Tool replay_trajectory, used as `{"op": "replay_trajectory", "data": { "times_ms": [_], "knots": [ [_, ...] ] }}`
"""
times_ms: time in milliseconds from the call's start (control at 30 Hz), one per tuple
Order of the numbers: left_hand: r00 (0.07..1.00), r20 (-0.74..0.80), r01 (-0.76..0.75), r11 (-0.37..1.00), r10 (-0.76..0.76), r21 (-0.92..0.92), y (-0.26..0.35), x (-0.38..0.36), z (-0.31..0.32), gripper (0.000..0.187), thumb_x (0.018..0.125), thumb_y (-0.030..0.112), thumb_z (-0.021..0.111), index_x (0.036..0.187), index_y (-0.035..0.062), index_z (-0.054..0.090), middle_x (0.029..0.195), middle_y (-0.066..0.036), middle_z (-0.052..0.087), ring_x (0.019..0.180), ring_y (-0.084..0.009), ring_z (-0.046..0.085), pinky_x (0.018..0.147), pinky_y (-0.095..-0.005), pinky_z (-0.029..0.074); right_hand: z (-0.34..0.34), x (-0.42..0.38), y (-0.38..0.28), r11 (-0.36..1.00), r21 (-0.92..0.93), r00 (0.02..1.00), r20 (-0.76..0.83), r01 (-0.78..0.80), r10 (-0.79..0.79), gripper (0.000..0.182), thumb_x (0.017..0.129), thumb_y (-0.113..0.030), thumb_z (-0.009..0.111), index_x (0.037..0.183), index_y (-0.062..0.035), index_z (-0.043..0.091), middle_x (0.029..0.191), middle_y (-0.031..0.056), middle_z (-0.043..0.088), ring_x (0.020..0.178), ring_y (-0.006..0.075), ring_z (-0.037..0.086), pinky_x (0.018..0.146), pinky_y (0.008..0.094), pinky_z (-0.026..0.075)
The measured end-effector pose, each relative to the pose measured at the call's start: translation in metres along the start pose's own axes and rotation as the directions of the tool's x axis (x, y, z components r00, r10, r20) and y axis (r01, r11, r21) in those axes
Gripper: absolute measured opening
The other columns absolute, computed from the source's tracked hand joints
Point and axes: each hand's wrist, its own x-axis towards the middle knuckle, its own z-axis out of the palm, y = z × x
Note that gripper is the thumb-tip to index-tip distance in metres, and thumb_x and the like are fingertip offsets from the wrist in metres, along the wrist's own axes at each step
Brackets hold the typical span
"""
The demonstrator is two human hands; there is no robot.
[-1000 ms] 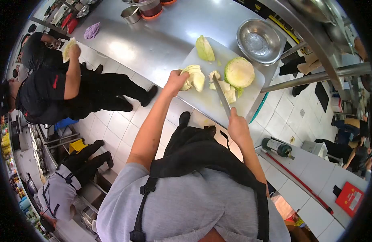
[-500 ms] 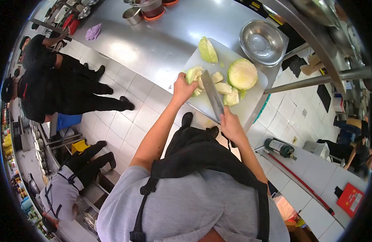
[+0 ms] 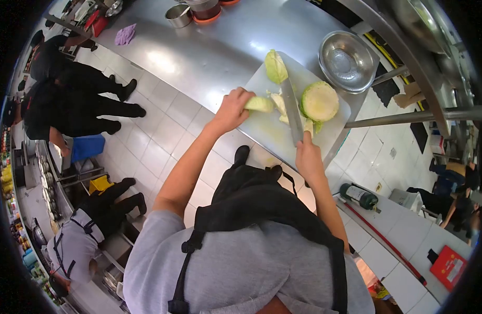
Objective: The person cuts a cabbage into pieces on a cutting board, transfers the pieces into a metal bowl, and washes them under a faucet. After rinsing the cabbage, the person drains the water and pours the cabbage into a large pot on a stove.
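My left hand (image 3: 233, 109) grips a pale green cabbage piece (image 3: 259, 104) at the left edge of the white cutting board (image 3: 332, 133). In my right hand (image 3: 309, 156) is the handle of a wide knife (image 3: 291, 111), its blade pointing away from me across the board. Small cut cabbage chunks (image 3: 277, 101) lie beside the blade, partly hidden by it. Right of the knife sits a large cut cabbage (image 3: 320, 101) with its flat pale face up. A cabbage wedge (image 3: 276, 67) rests at the board's far corner, by the knife tip.
A steel bowl (image 3: 347, 61) stands beyond the board on the metal table (image 3: 199, 63). Farther left are a small metal pot (image 3: 178, 16) and a purple cloth (image 3: 125, 35). A metal post (image 3: 413, 116) runs right of the board. Several people stand at left and far right.
My left hand has drawn slightly left with a cabbage piece, apart from the other chunks. The knife has shifted right and is now over the chunks. The view has shifted a little.
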Motion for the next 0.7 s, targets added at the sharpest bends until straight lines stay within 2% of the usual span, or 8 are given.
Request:
{"op": "replay_trajectory", "data": {
  "times_ms": [67,100,200,300,533,600,700],
  "knots": [
    [0.987,0.116,-0.115,0.991,0.107,0.062,-0.011,-0.008,0.019,0.057,0.071,0.001,0.063,0.128,0.0087,0.055,0.119,-0.017,0.052,0.111,-0.0399,0.051,0.097,-0.0493,0.043,-0.002,-0.007,-0.007,0.998,0.048,0.999,0.025,0.031,-0.032,0.019,0.097,-0.008,0.051,0.111,0.0027,0.043,0.073,0.0329,0.062,0.074,0.0532,0.063,0.067,0.06,0.047],
    [0.986,0.158,-0.066,0.996,0.055,0.063,-0.008,-0.008,0.025,0.058,0.071,0.001,0.064,0.128,0.0073,0.054,0.126,-0.017,0.049,0.12,-0.0382,0.047,0.101,-0.048,0.04,-0.004,-0.009,-0.01,0.998,0.052,0.998,0.058,0.036,-0.039,0.019,0.097,-0.008,0.051,0.111,0.0027,0.043,0.074,0.033,0.062,0.074,0.0534,0.062,0.067,0.0603,0.047],
    [0.993,0.036,-0.107,0.986,0.112,-0.125,0.0,-0.003,0.036,0.056,0.072,0.001,0.064,0.127,0.0056,0.053,0.127,-0.019,0.049,0.121,-0.0378,0.047,0.103,-0.0461,0.04,-0.008,-0.012,-0.015,1.0,0.026,0.992,0.125,0.015,-0.018,0.02,0.097,-0.009,0.052,0.111,0.0019,0.044,0.074,0.0327,0.062,0.075,0.0532,0.062,0.068,0.0607,0.046],
    [0.985,-0.101,-0.148,0.983,0.137,-0.105,0.008,-0.013,0.031,0.052,0.074,0.002,0.066,0.125,0.0036,0.053,0.129,-0.019,0.049,0.121,-0.0374,0.048,0.104,-0.0446,0.041,-0.019,-0.012,-0.017,0.999,-0.032,0.986,0.164,-0.021,0.026,0.02,0.098,-0.01,0.052,0.113,0.0007,0.044,0.075,0.0321,0.063,0.076,0.0528,0.062,0.07,0.061,0.046],
    [0.979,-0.099,-0.195,0.962,0.178,-0.193,-0.005,-0.013,0.038,0.049,0.076,0.002,0.07,0.123,0.0039,0.058,0.125,-0.018,0.051,0.116,-0.0369,0.051,0.099,-0.0439,0.046,-0.048,-0.01,-0.036,0.987,-0.14,0.966,0.235,-0.073,0.104,0.019,0.099,-0.013,0.051,0.113,-0.0017,0.047,0.075,0.0305,0.064,0.077,0.0513,0.063,0.071,0.0608,0.046],
    [0.981,-0.081,-0.192,0.959,0.179,-0.209,-0.003,-0.006,0.035,0.047,0.076,0.002,0.07,0.122,0.005,0.059,0.124,-0.018,0.052,0.116,-0.0363,0.052,0.098,-0.0439,0.047,-0.052,-0.006,-0.04,0.984,-0.173,0.964,0.252,-0.045,0.088,0.019,0.099,-0.013,0.051,0.113,-0.0019,0.047,0.075,0.0303,0.064,0.078,0.0509,0.063,0.071,0.0608,0.046],
    [0.975,-0.096,-0.207,0.974,0.198,-0.091,0.002,-0.001,0.025,0.044,0.075,0.002,0.072,0.117,0.0054,0.061,0.121,-0.016,0.054,0.115,-0.0359,0.052,0.095,-0.0438,0.048,-0.056,0.0,-0.045,0.973,-0.231,0.96,0.273,-0.004,0.068,0.018,0.099,-0.013,0.051,0.112,-0.0019,0.047,0.076,0.0302,0.064,0.078,0.0507,0.063,0.071,0.0609,0.046]
  ]
}}
